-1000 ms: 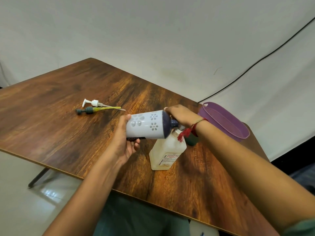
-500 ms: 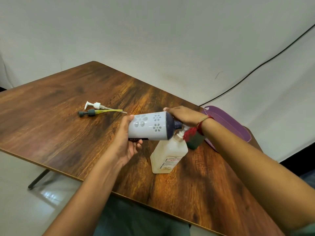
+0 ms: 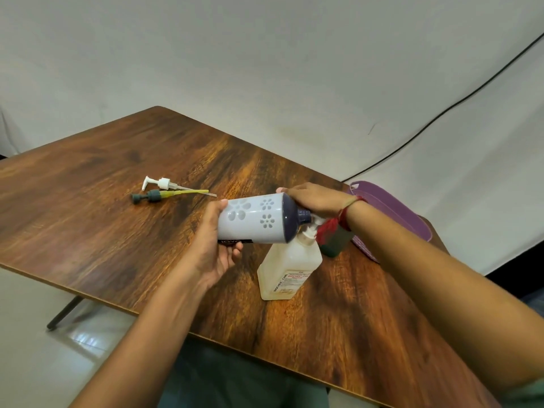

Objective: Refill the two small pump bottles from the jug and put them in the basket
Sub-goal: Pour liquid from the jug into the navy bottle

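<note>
A pale grey jug (image 3: 253,222) with flower cut-outs and a dark navy top lies almost level in the air, its mouth pointing right. My left hand (image 3: 212,254) cups and grips its base. My right hand (image 3: 315,198) grips the navy shoulder near the neck. Right under the mouth a translucent pump bottle (image 3: 288,269) with a printed label stands with no pump on it. A small dark green bottle (image 3: 334,245) stands behind it, partly hidden by my right wrist. Any flowing liquid is hidden. The purple basket (image 3: 391,207) sits at the table's right edge.
Two pump heads lie at the left of the wooden table (image 3: 88,216): a white pump head (image 3: 160,183) and a dark pump head (image 3: 153,196) with a yellow tube. A black cable (image 3: 441,113) runs along the white backdrop behind the basket.
The jug stays tipped over the translucent bottle, with both hands in the same grip. Only the view has shifted slightly.
</note>
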